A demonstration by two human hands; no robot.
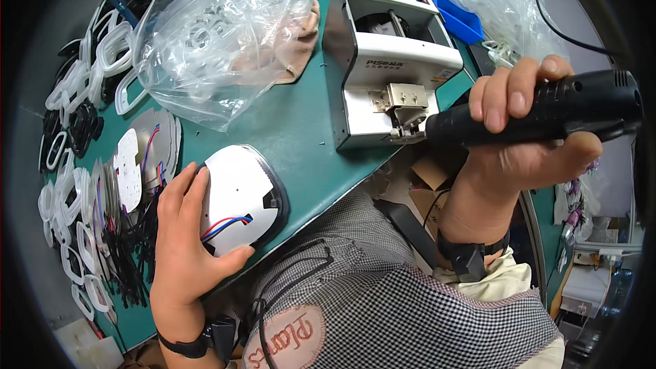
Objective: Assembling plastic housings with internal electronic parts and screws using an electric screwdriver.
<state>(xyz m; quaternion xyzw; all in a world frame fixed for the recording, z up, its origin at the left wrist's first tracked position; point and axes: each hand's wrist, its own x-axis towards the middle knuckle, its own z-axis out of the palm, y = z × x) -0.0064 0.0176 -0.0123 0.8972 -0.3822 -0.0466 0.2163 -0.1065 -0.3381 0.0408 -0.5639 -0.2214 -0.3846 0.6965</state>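
My left hand (181, 239) grips the left and near edges of a rounded white plate (236, 181) set in a black housing (277, 195). Red, blue and black wires (227, 224) come out of a slot in the plate. In my right hand (511, 164) is a black electric screwdriver (560, 111), held level with its nose pointing left. That nose is at the front outlet of a white and grey screw feeder (403, 51); its bit is hidden by the feeder's metal bracket (408, 99).
On the green table (301, 143) lies a clear plastic bag (212, 34) of parts. Piles of white rings (113, 48) and stacked plates with wires (130, 171) fill the left side. Behind the feeder are a blue tray (461, 20) and more clear plastic (506, 0).
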